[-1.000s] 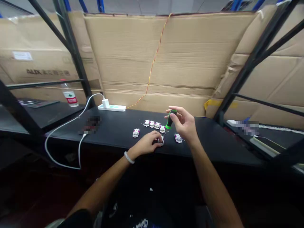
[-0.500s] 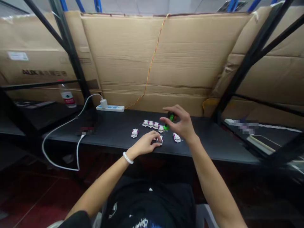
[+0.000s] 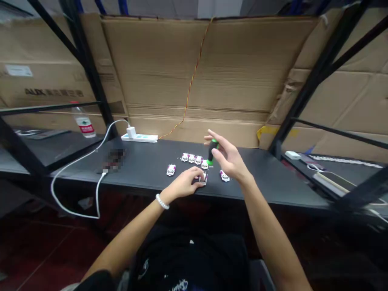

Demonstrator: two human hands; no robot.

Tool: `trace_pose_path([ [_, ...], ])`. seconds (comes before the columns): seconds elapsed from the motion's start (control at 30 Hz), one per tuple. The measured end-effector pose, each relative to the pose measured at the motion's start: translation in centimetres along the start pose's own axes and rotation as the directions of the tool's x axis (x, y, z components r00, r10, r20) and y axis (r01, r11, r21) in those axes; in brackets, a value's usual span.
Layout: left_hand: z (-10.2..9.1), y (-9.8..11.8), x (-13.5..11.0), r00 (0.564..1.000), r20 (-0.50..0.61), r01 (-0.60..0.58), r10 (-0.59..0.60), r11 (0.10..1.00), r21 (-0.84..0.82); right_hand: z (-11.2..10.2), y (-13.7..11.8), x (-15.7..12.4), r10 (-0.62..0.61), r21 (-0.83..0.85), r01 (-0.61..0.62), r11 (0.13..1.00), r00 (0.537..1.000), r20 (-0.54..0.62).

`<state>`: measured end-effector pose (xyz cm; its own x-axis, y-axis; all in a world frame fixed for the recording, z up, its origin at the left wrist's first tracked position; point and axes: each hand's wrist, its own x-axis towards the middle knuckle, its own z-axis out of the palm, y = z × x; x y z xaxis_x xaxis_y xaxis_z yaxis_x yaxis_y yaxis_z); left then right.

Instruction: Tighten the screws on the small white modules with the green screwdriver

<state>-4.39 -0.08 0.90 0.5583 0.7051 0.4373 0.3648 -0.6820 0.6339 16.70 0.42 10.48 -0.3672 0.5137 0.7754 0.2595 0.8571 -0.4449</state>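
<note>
Pins a small white plastic module (image 3: 205,180) against the black tabletop (image 3: 273,182) near the front edge, with the thumb and fingers of the left hand (image 3: 188,182) clamped on it. Grips a screwdriver (image 3: 211,152) by its black-and-green handle in the right hand (image 3: 230,161), with the thumb against one side and the index finger reaching out past the top. Holds the handle close to upright, just past twelve o'clock from the pinned module, with the thin shaft apparently aimed down at it; cannot tell whether tip and module are touching.

Taking the pinned module as the clock's centre, has a row of four similar modules (image 3: 195,159) between eleven and twelve o'clock, one lone module (image 3: 171,169) between nine and ten, and another lone module (image 3: 224,175) at three.

Looks partway through work on the pinned module, as a judgement, with the driver not yet withdrawn. Cannot tell, at this size, which of the other six are finished and which are left, though lining up four suggests sorting of some kind.
</note>
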Motion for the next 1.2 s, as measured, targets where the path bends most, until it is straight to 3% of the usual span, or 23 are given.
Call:
trace_pose_path([
  [0.1,0.0,-0.02,0.0,1.0,0.006,-0.003,0.003,1.0,0.005,-0.08,0.18,-0.09,0.046,0.083,-0.048,0.995,0.999,0.024],
  [0.2,0.04,-0.1,0.01,1.0,0.003,-0.006,0.006,1.0,-0.001,-0.14,0.2,0.04,0.014,-0.106,-0.023,0.994,0.997,-0.081],
  [0.27,0.06,-0.13,0.01,1.0,0.002,-0.004,0.004,1.0,-0.003,-0.15,0.11,0.03,-0.009,-0.15,-0.003,0.989,0.997,-0.081],
  [0.43,0.03,-0.09,0.03,1.0,0.003,0.001,-0.001,1.0,0.006,-0.24,0.11,-0.14,0.036,0.112,-0.041,0.993,0.999,0.04],
  [0.57,0.0,-0.08,0.05,1.0,0.006,-0.008,0.008,1.0,0.004,-0.34,0.14,0.15,0.006,-0.129,-0.018,0.991,0.995,-0.097],
  [0.63,0.01,-0.11,0.04,1.0,0.002,-0.004,0.004,1.0,0.002,-0.36,0.09,0.11,-0.009,-0.173,-0.009,0.985,0.994,-0.106],
  [0.73,0.04,-0.13,0.0,1.0,0.003,-0.001,0.001,1.0,-0.001,-0.41,0.08,-0.21,0.028,0.025,-0.028,0.999,1.0,0.003],
  [0.8,0.05,-0.11,-0.02,1.0,0.007,0.002,-0.002,1.0,0.0,-0.44,0.12,-0.35,0.055,0.097,-0.056,0.994,0.998,0.015],
  [0.97,0.06,-0.09,-0.03,1.0,0.0,-0.003,0.003,1.0,0.001,-0.3,0.17,-0.26,0.014,-0.213,-0.048,0.976,0.987,-0.159],
  [1.03,0.07,-0.09,-0.02,1.0,0.001,-0.003,0.003,1.0,-0.001,-0.24,0.27,-0.38,0.009,-0.153,-0.026,0.988,0.993,-0.114],
  [1.13,0.07,-0.11,-0.01,1.0,0.007,0.002,-0.002,1.0,0.002,-0.34,0.5,-0.58,0.041,0.08,-0.041,0.996,0.999,-0.008],
  [1.2,0.07,-0.12,-0.01,1.0,0.004,0.006,-0.006,1.0,0.009,-0.53,0.53,-0.53,0.056,0.091,-0.055,0.994,0.998,-0.01],
])
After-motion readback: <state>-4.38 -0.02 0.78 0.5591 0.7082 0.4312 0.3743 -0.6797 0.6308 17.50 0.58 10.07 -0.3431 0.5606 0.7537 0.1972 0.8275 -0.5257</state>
